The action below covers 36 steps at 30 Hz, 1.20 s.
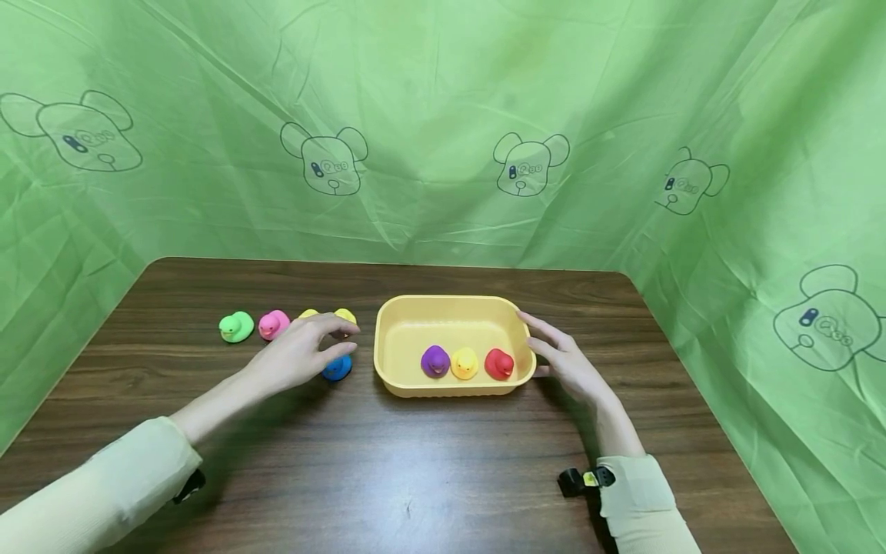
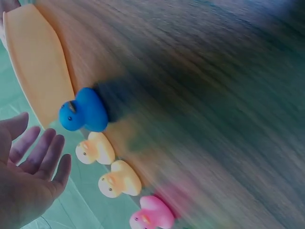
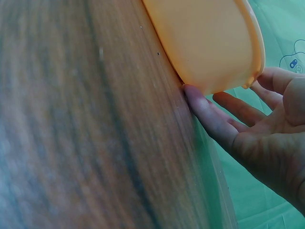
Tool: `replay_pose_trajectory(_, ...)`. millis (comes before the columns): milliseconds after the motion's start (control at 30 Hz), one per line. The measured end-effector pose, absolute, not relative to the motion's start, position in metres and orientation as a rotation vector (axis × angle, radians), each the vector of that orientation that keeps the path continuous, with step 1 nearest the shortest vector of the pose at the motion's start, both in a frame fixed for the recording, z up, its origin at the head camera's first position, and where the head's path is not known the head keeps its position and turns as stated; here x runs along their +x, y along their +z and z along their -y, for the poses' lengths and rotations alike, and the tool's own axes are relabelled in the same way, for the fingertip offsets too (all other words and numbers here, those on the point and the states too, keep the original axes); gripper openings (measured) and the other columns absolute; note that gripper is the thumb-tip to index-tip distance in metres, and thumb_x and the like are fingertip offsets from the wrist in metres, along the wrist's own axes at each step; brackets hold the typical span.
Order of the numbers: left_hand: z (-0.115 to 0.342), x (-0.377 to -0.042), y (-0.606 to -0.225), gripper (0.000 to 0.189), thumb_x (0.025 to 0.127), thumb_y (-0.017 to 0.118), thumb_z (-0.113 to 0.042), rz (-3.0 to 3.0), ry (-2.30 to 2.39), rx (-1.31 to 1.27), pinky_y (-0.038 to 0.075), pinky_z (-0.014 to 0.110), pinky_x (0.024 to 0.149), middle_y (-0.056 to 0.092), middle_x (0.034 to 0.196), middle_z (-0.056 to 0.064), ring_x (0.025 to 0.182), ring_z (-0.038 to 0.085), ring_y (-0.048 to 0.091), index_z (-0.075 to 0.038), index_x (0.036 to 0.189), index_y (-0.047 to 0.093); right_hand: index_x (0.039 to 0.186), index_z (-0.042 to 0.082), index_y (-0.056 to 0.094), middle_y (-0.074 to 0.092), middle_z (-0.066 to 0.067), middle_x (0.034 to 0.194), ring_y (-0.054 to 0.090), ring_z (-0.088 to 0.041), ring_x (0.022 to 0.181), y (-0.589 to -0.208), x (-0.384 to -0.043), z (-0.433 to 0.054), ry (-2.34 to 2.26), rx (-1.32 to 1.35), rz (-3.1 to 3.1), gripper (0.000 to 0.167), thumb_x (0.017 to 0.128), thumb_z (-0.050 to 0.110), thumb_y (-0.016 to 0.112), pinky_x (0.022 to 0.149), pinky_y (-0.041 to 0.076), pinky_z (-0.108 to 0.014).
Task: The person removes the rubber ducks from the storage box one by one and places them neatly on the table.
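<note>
Yellow plastic tub (image 1: 401,338) mid-table holds 3 rubber ducks along its near side, L to R: purple duck (image 1: 436,361), yellow duck (image 1: 464,363) just beside it, red duck (image 1: 499,364) a bit apart. R hand (image 1: 571,369) at tub's R end, fingers extended, spread, tips touching wall + rim. Outside tub, L side: green duck (image 1: 237,327), pink duck (image 1: 274,325), 2 loose yellow ducks (image 2: 121,179) approx in a row; blue duck (image 1: 337,368) sits nearer the person. L hand (image 1: 301,350) is by the blue duck, thumb + fingers wide apart, nothing held; partly hides the loose yellows in head view. Surface: dark wood-grain table (image 1: 415,477), glare at near ctr. Bkgd: wrinkled green cloth (image 1: 429,77) w/ animal-head outlines (image 1: 332,165).
</note>
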State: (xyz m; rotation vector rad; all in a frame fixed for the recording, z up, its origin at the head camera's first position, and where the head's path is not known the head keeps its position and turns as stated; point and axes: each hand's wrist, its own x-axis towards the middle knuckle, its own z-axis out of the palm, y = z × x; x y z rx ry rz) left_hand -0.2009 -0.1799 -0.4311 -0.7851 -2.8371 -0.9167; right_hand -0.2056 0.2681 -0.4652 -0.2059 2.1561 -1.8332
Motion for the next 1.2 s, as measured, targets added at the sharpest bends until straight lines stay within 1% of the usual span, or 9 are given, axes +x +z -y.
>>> replay_pose_trajectory(133,0.170,-0.202,-0.430,0.026,0.097,0.072,-0.020,2.797,-0.912,-0.802,0.055,0.045,0.096,0.075,0.117,0.002,0.111,0.024,0.068,-0.012,0.121,0.073,0.162,0.018,0.033,0.026,-0.011,0.170,0.037,-0.041,0.147,-0.465,-0.205,-0.269,-1.834,-0.206,-2.154,0.054,0.110,0.015,0.046,0.086,0.063,-0.040)
replay_pose_trajectory(300,0.153,-0.205,-0.427,0.029,0.096,0.074,-0.022,2.741,-0.898,-0.833,0.053,0.046,0.102,0.073,0.121,0.002,0.118,0.024,0.065,-0.013,0.123,0.072,0.162,0.018,0.033,0.026,-0.010,0.170,0.037,-0.041,0.148,-0.465,-0.205,-0.269,-1.837,-0.207,-2.148,0.054,0.110,0.016,0.046,0.086,0.063,-0.040)
replay_pose_trajectory(400,0.143,-0.207,-0.425,0.029,0.096,0.074,-0.020,2.697,-0.904,-0.869,0.051,0.048,0.107,0.073,0.122,0.004,0.120,0.026,0.065,-0.012,0.124,0.072,0.162,0.018,0.033,0.026,-0.010,0.170,0.037,-0.040,0.148,-0.465,-0.205,-0.269,-1.837,-0.208,-2.146,0.054,0.110,0.016,0.046,0.086,0.063,-0.039)
replay_pose_trajectory(567,0.128,-0.209,-0.424,0.030,0.095,0.073,-0.019,2.639,-0.905,-0.923,0.050,0.049,0.108,0.072,0.122,0.008,0.121,0.030,0.064,-0.008,0.124,0.071,0.162,0.018,0.033,0.026,-0.010,0.170,0.037,-0.040,0.148,-0.464,-0.205,-0.268,-1.841,-0.207,-2.143,0.054,0.110,0.016,0.046,0.086,0.063,-0.039)
replay_pose_trajectory(667,0.119,-0.210,-0.424,0.031,0.096,0.072,-0.020,2.654,-0.925,-0.921,0.048,0.050,0.111,0.071,0.126,0.010,0.125,0.031,0.063,-0.009,0.125,0.071,0.162,0.019,0.033,0.025,-0.010,0.170,0.036,-0.040,0.148,-0.464,-0.205,-0.268,-1.840,-0.207,-2.142,0.054,0.110,0.016,0.046,0.087,0.063,-0.039)
replay_pose_trajectory(800,0.109,-0.211,-0.425,0.032,0.097,0.071,-0.025,2.703,-0.959,-0.892,0.038,0.053,0.122,0.069,0.134,0.010,0.136,0.035,0.057,-0.012,0.127,0.070,0.162,0.019,0.033,0.026,-0.010,0.170,0.037,-0.039,0.148,-0.464,-0.206,-0.269,-1.840,-0.207,-2.144,0.054,0.110,0.016,0.046,0.086,0.063,-0.038)
replay_pose_trajectory(867,0.103,-0.211,-0.426,0.032,0.098,0.070,-0.026,2.708,-0.966,-0.898,0.037,0.053,0.123,0.069,0.134,0.010,0.137,0.034,0.057,-0.012,0.127,0.070,0.162,0.019,0.034,0.026,-0.009,0.170,0.037,-0.039,0.147,-0.465,-0.206,-0.269,-1.843,-0.207,-2.145,0.053,0.110,0.016,0.046,0.086,0.063,-0.038)
replay_pose_trajectory(1067,0.088,-0.214,-0.432,0.033,0.098,0.070,-0.026,2.690,-1.000,-0.947,0.048,0.049,0.113,0.070,0.130,0.007,0.128,0.027,0.062,-0.011,0.128,0.070,0.162,0.020,0.033,0.027,-0.010,0.170,0.039,-0.038,0.146,-0.465,-0.206,-0.268,-1.839,-0.211,-2.149,0.054,0.110,0.016,0.046,0.086,0.063,-0.038)
replay_pose_trajectory(1200,0.081,-0.214,-0.435,0.034,0.098,0.070,-0.029,2.716,-1.011,-0.935,0.049,0.049,0.112,0.068,0.133,0.006,0.130,0.027,0.060,-0.014,0.128,0.069,0.162,0.019,0.033,0.027,-0.011,0.169,0.038,-0.039,0.147,-0.465,-0.206,-0.268,-1.837,-0.213,-2.147,0.054,0.110,0.016,0.046,0.086,0.063,-0.038)
